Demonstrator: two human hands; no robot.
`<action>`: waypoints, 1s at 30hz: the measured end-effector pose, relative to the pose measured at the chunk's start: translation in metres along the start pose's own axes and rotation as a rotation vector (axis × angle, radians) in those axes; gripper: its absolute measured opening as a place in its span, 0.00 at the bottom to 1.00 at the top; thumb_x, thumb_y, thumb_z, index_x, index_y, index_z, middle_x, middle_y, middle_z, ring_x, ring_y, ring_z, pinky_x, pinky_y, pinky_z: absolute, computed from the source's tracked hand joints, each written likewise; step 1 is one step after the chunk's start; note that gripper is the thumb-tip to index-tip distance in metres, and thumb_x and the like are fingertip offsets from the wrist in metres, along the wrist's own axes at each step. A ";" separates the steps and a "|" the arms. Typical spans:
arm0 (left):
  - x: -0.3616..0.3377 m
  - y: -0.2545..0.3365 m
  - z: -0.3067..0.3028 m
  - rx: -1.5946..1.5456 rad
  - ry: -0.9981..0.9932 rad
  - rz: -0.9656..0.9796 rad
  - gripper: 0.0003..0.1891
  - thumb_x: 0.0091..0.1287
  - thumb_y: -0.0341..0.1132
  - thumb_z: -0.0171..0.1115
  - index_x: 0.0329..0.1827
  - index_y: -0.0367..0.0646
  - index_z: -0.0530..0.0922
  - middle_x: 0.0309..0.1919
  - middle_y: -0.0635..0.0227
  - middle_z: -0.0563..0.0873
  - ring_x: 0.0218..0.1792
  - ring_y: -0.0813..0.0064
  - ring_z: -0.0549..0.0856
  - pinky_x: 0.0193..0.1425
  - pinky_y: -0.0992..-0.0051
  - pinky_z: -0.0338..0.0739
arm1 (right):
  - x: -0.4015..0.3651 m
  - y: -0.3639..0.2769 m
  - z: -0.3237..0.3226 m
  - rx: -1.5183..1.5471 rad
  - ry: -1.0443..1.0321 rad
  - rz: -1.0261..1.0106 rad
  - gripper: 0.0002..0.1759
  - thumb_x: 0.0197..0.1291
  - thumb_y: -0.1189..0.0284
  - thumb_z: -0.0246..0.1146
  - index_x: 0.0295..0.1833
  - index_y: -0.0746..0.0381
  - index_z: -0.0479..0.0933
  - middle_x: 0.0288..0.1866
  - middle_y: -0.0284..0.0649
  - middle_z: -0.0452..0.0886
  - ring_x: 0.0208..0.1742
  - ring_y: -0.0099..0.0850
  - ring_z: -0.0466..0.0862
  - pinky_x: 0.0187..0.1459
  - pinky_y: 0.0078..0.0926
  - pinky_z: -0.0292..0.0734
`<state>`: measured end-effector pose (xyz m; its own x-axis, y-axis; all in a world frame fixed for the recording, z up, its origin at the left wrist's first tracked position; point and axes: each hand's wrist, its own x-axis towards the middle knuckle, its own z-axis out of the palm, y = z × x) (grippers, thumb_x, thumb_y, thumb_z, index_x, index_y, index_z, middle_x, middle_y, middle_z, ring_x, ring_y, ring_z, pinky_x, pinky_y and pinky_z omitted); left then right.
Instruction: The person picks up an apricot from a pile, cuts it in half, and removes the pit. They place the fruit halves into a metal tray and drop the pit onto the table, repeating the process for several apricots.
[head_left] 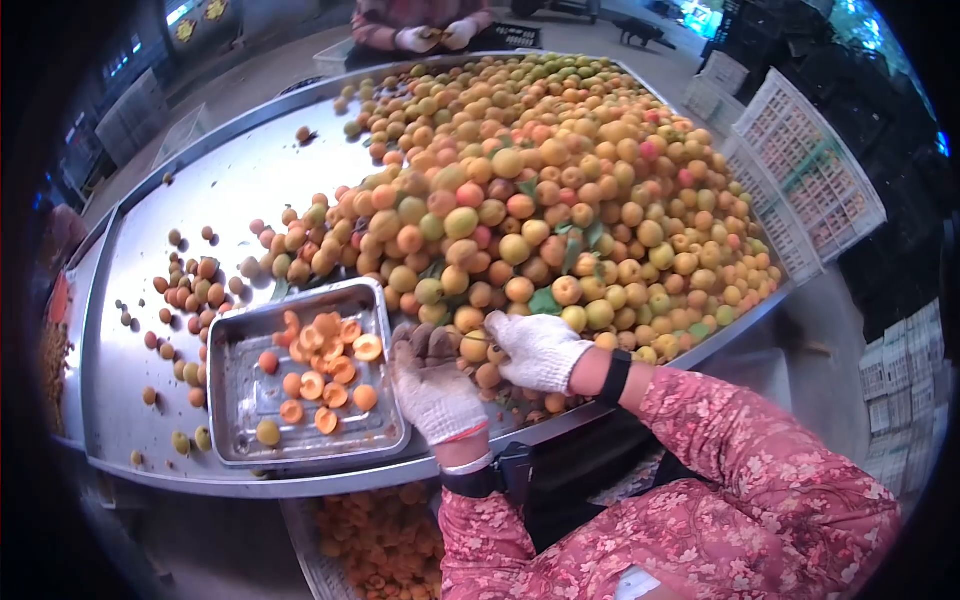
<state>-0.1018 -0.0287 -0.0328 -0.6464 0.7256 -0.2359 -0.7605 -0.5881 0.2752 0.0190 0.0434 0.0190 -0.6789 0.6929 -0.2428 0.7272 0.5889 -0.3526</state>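
Apricot: one apricot (474,346) is sitting between both gloved hands, at the near foot of the pile (540,190).
Left hand: the left hand (435,388) is curling its fingers around the fruit's left side.
Right hand: the right hand (536,350) is pinching it tightly from the right.
Edges: the tray (232,400) is lying just beside the left hand, along the counter's (215,185) near rim; bare steel is showing beyond it.
Count: one tray is carrying roughly fifteen cut pieces (325,372); the pile is too big to count.

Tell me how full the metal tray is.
Partly full: the metal tray holds a loose scatter of apricot halves, with much bare floor showing.
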 end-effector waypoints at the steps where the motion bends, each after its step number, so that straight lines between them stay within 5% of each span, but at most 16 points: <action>1: -0.001 0.000 0.000 -0.006 -0.002 -0.009 0.13 0.72 0.38 0.58 0.51 0.38 0.76 0.41 0.60 0.83 0.42 0.69 0.83 0.49 0.72 0.83 | -0.001 0.004 0.000 0.028 0.037 -0.009 0.20 0.53 0.67 0.61 0.50 0.63 0.70 0.37 0.56 0.82 0.37 0.55 0.84 0.37 0.49 0.80; 4: -0.001 -0.008 0.001 -0.051 -0.066 -0.028 0.11 0.72 0.36 0.57 0.51 0.40 0.77 0.40 0.62 0.84 0.43 0.68 0.83 0.50 0.71 0.82 | -0.005 0.017 -0.004 0.019 0.073 -0.008 0.20 0.53 0.67 0.60 0.50 0.63 0.70 0.36 0.56 0.82 0.38 0.55 0.84 0.38 0.50 0.80; 6: 0.003 -0.018 0.003 0.158 0.037 0.037 0.11 0.71 0.34 0.58 0.52 0.41 0.77 0.39 0.62 0.84 0.42 0.68 0.84 0.50 0.69 0.81 | -0.003 0.011 0.003 -0.008 0.078 0.001 0.19 0.53 0.67 0.60 0.49 0.64 0.68 0.34 0.57 0.82 0.39 0.56 0.84 0.39 0.51 0.79; 12: 0.009 -0.018 0.011 0.022 0.173 0.107 0.11 0.68 0.29 0.60 0.51 0.39 0.74 0.40 0.63 0.81 0.39 0.71 0.84 0.44 0.74 0.83 | 0.004 0.003 0.018 -0.145 0.143 -0.037 0.25 0.52 0.67 0.62 0.56 0.61 0.69 0.33 0.56 0.83 0.38 0.53 0.84 0.40 0.50 0.79; 16: 0.004 -0.022 0.022 0.082 0.190 0.138 0.11 0.70 0.29 0.58 0.52 0.39 0.73 0.39 0.64 0.81 0.38 0.72 0.83 0.43 0.75 0.82 | -0.003 0.026 0.004 0.221 0.264 -0.023 0.25 0.50 0.69 0.64 0.55 0.66 0.72 0.34 0.53 0.82 0.37 0.47 0.85 0.42 0.40 0.79; 18: -0.002 -0.027 0.028 0.269 0.164 0.084 0.12 0.70 0.32 0.57 0.53 0.39 0.74 0.41 0.63 0.82 0.40 0.72 0.83 0.47 0.76 0.77 | -0.020 0.020 -0.020 0.590 0.236 0.127 0.22 0.51 0.71 0.66 0.53 0.66 0.73 0.36 0.39 0.80 0.29 0.28 0.82 0.28 0.26 0.77; 22: -0.023 -0.058 0.040 0.823 -0.224 0.098 0.15 0.74 0.40 0.55 0.55 0.39 0.77 0.41 0.68 0.83 0.42 0.79 0.79 0.49 0.78 0.75 | -0.048 0.023 -0.079 0.867 0.182 0.128 0.21 0.54 0.76 0.66 0.55 0.63 0.72 0.39 0.34 0.78 0.18 0.17 0.73 0.16 0.12 0.64; 23: -0.033 -0.067 0.042 0.846 -0.404 0.154 0.18 0.76 0.45 0.52 0.57 0.41 0.76 0.43 0.69 0.82 0.43 0.80 0.79 0.50 0.78 0.76 | -0.054 0.020 -0.095 0.844 0.182 0.101 0.21 0.54 0.76 0.67 0.54 0.63 0.72 0.39 0.34 0.78 0.18 0.16 0.71 0.16 0.13 0.64; 24: -0.042 -0.077 0.046 0.775 -0.461 -0.024 0.20 0.77 0.46 0.49 0.61 0.41 0.74 0.46 0.69 0.81 0.44 0.81 0.79 0.49 0.79 0.77 | -0.059 0.019 -0.111 0.732 0.141 0.056 0.22 0.53 0.76 0.67 0.55 0.64 0.72 0.39 0.33 0.79 0.23 0.17 0.76 0.21 0.14 0.68; 26: -0.066 -0.077 0.067 0.478 -0.458 -0.157 0.20 0.78 0.45 0.48 0.64 0.41 0.71 0.48 0.69 0.79 0.45 0.81 0.80 0.49 0.80 0.79 | -0.062 0.022 -0.121 0.612 0.222 -0.121 0.22 0.51 0.76 0.67 0.53 0.65 0.72 0.39 0.34 0.80 0.30 0.21 0.80 0.30 0.19 0.75; 28: -0.063 -0.090 0.072 0.472 -0.509 -0.060 0.19 0.78 0.42 0.48 0.66 0.42 0.69 0.50 0.69 0.79 0.45 0.81 0.80 0.50 0.78 0.81 | -0.062 0.029 -0.127 0.333 0.294 -0.327 0.23 0.48 0.75 0.68 0.52 0.66 0.73 0.41 0.39 0.81 0.36 0.26 0.82 0.39 0.24 0.79; 30: -0.068 -0.094 0.081 0.384 -0.490 -0.184 0.17 0.77 0.37 0.51 0.65 0.41 0.71 0.51 0.69 0.79 0.46 0.80 0.81 0.53 0.76 0.81 | -0.073 0.030 -0.144 0.053 0.312 -0.299 0.24 0.46 0.70 0.69 0.51 0.66 0.75 0.41 0.48 0.82 0.41 0.35 0.85 0.44 0.29 0.79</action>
<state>0.0188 0.0064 0.0325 -0.3357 0.9347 0.1167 -0.7217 -0.3348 0.6058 0.1050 0.0710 0.1562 -0.7896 0.5926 0.1593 0.4916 0.7662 -0.4139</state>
